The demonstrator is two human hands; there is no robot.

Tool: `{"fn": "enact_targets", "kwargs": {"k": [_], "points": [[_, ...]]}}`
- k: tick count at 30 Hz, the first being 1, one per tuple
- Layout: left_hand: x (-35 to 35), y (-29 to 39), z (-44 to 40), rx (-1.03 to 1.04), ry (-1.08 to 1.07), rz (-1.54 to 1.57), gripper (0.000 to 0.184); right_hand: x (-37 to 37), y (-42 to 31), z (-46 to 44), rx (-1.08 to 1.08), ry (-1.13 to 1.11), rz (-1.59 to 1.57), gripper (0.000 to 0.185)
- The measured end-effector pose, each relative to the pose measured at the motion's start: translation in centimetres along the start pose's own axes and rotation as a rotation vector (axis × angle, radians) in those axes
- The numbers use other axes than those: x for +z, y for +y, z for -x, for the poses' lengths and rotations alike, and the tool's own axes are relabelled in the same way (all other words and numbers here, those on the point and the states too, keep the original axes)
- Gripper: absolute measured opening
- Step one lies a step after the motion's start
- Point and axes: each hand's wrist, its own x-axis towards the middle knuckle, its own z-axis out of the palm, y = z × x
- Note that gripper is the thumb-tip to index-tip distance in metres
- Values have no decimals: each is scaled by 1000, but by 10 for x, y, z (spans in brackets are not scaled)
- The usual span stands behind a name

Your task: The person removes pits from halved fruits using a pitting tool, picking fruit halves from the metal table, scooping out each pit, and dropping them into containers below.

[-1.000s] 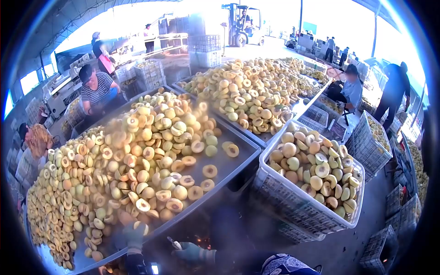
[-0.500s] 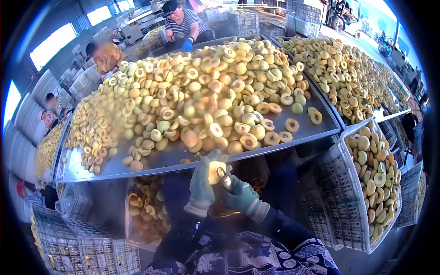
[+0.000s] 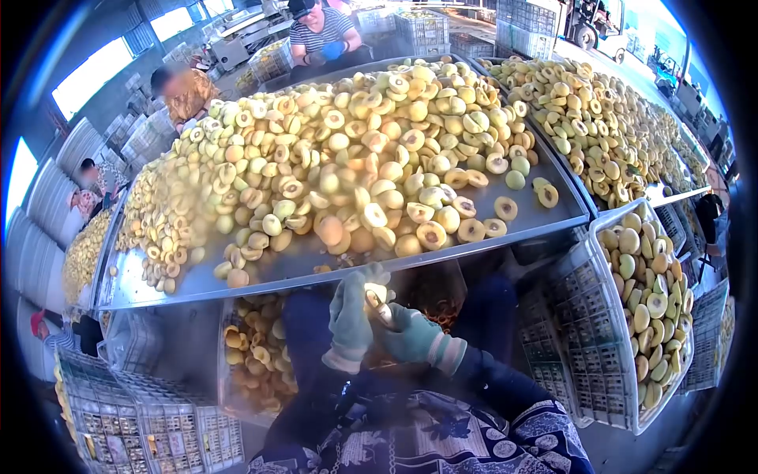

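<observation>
Metal table (image 3: pixel 138 288), heaped halved fruit (image 3: pixel 339 158), crates (image 3: pixel 588 340) alongside, forklift (image 3: pixel 588 31) behind.

The table (image 3: pixel 150 294) spans the centre of the frame, a fruit heap (image 3: pixel 316 158) on it; another table (image 3: pixel 655 195), also heaped, lies just beside it at the upper right. Before the near edge, at lower centre, the left hand (image 3: pixel 354 320) holds 1 fruit half (image 3: pixel 375 295), the right hand (image 3: pixel 414 336) just to its right. Left of both, a container (image 3: pixel 223 379) holds more fruit; a filled crate (image 3: pixel 608 316) stands lower right, other crates (image 3: pixel 150 419) lower left. Behind the table, 1 person (image 3: pixel 320 31) sits upper left.
</observation>
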Motion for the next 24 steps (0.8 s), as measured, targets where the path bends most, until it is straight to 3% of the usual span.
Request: {"fn": "enact_targets", "kwargs": {"k": [3,6,10,15,19,21,23,24], "points": [[2,-1,0,37,18,39,37,-7,-16,-2,277,-90,-725,27],[0,-3,0,5,32,45,38,8,-4,-2,231,18,-707,23],[0,1,2,-111,21,70,40,-12,1,-3,519,-363,-1191,14],[5,4,2,-135,-63,136,44,-12,-10,2,497,-419,-1448,17],[2,9,-6,-113,-31,108,50,-15,7,1,421,-575,-1359,17],[-3,9,-8,-98,5,130,50,-19,-3,3,350,-462,-1376,13],[-18,0,-14,85,22,43,48,-14,-11,-1,386,-253,-1326,6],[-17,3,-15,176,32,-1,47,-17,-10,-1,381,-305,-1309,6]]}}
